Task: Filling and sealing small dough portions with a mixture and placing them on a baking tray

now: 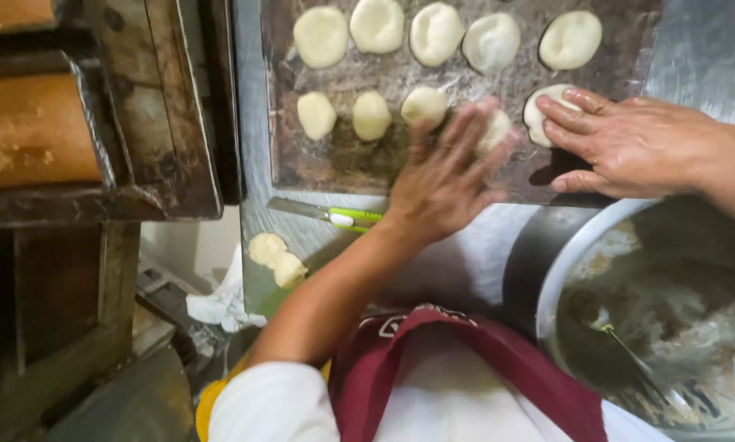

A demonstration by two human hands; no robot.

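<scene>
- My left hand (449, 176) lies flat with the fingers spread wide, palm down on a small round piece of pale dough (496, 131); it grips nothing and only presses, and the piece shows just past my fingertips.
- My right hand (625, 143) lies flat too, fingers straight and close together, resting on the edge of a flattened pale dough round (539, 110); it is not closed around it.
- Both pieces sit in the lower row on the dark, worn, floury rectangular baking tray (334, 160), toward its right end and just beside each other.
- To the left in the same row lie three more small round dough balls (370, 115), set apart from one another.
- Along the top of the tray runs a row of five flattened pale dough discs (435, 33).
- Just below the tray's near edge, on the grey metal worktop (465, 262), lies a knife with a green and white handle (334, 215), close to my left wrist.
- Two small dough lumps (276, 258) sit touching each other at the worktop's left edge.
- At lower right stands a large round metal bowl (580, 245) with dark smeared contents.
- On the far left is a dark wooden rack (155, 106).
</scene>
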